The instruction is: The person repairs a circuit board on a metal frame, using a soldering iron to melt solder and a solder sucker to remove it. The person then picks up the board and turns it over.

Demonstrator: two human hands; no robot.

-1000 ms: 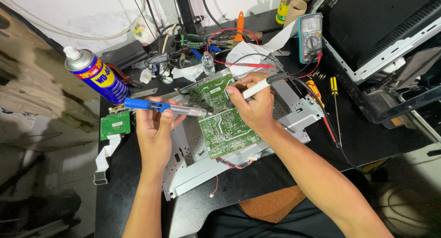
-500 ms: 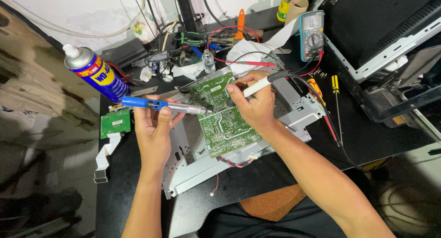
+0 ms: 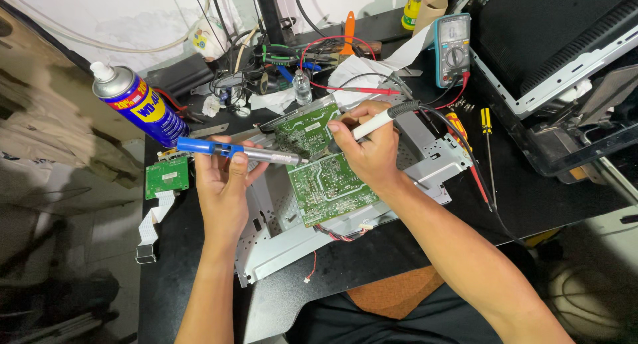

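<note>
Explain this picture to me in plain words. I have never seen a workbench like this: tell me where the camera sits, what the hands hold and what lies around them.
The camera sits on the person's head and looks down at a black worktable. The left hand holds a blue-and-silver pen-shaped desoldering pump. The right hand holds a white-handled soldering iron with a black cord. Both tips meet over green circuit boards mounted on a grey metal chassis. Around them lie a blue-and-yellow spray can, a small loose green board, a teal multimeter with red probe leads, and yellow-handled screwdrivers.
</note>
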